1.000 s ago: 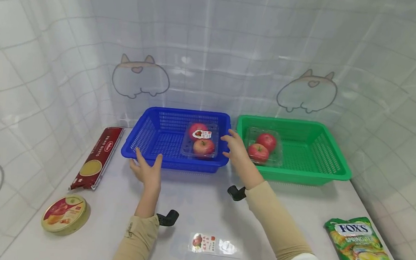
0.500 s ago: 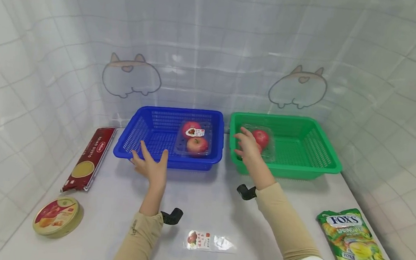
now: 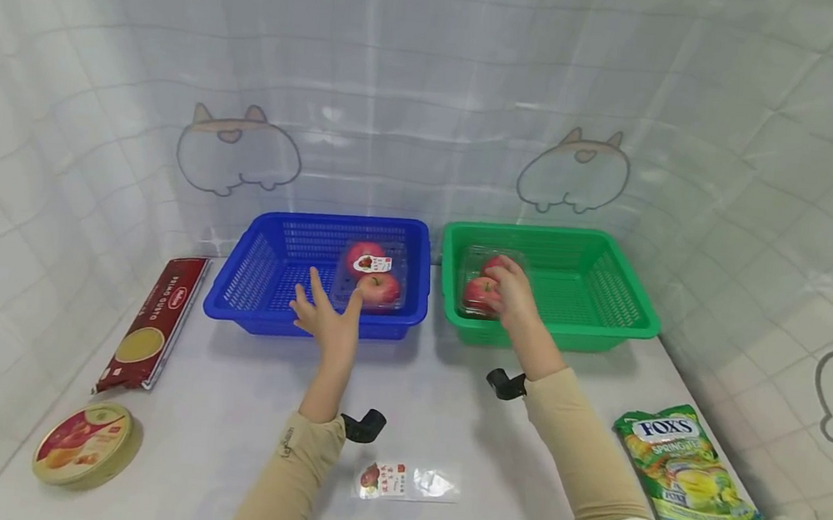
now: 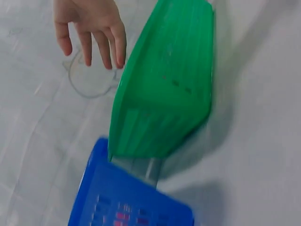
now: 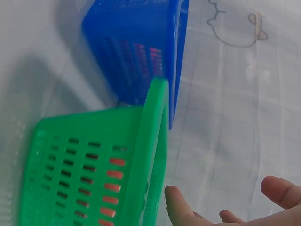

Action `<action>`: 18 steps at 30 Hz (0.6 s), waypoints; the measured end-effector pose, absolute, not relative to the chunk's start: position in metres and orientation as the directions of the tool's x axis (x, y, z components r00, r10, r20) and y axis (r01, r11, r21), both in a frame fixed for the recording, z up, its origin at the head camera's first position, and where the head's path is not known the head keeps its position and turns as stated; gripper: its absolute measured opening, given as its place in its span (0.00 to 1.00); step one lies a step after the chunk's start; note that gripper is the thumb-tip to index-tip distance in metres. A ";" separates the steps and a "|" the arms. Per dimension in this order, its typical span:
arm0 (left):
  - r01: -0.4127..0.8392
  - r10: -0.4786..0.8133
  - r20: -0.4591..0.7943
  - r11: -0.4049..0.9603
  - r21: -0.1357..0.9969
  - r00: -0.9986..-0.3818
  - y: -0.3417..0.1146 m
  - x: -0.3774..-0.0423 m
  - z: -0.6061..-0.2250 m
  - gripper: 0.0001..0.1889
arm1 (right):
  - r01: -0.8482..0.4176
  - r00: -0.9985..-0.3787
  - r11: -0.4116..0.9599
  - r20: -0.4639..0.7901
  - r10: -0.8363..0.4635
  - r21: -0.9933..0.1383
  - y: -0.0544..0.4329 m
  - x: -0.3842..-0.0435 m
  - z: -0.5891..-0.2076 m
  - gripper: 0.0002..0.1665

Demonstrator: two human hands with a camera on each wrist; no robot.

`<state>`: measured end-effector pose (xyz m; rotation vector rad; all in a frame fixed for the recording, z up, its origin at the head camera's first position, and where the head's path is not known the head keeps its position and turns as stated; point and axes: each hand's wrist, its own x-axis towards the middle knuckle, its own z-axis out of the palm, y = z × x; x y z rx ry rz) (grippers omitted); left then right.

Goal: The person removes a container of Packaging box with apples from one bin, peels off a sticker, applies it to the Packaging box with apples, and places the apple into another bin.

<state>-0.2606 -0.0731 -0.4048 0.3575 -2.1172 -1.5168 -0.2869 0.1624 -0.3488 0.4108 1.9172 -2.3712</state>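
Observation:
My left hand (image 3: 331, 323) hovers over the front rim of the blue basket (image 3: 308, 325), fingers spread, holding nothing. In the blue basket's right part lies a clear plastic box (image 3: 343, 296) with two apples (image 3: 379, 288) and a printed label (image 3: 373, 263). My right hand (image 3: 517, 297) reaches into the green basket (image 3: 582, 335), its fingers over an unlabelled clear box with two red apples (image 3: 479, 293). Contact there cannot be made out. The right wrist view shows the right hand's fingers (image 5: 175, 203) apart beside the green rim.
A label strip (image 3: 406, 481) lies on the white table (image 3: 439, 413) in front. At left are a red pasta packet (image 3: 153, 322) and a round tin (image 3: 86, 444). A green FOX'S candy bag (image 3: 686, 470) lies at right. A patterned curtain (image 3: 396, 82) hangs behind and around.
My right hand has moved from between the baskets to over the apples in the green basket. My left hand has shifted rightward along the blue basket's front. The head view has turned slightly right.

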 end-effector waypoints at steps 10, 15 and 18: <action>0.196 -0.427 0.321 0.311 0.930 -0.845 -0.036 -0.265 -0.399 0.40 | 0.168 -0.950 -0.212 -0.215 0.227 -0.963 0.182 -0.290 -0.360 0.35; 0.240 -0.367 0.340 0.291 0.926 -0.866 -0.011 -0.264 -0.399 0.40 | 0.156 -0.929 -0.133 -0.191 0.318 -0.979 0.197 -0.293 -0.369 0.35; 0.263 -0.321 0.351 0.286 0.921 -0.880 0.005 -0.262 -0.399 0.40 | 0.143 -0.920 -0.115 -0.175 0.349 -0.983 0.205 -0.296 -0.375 0.35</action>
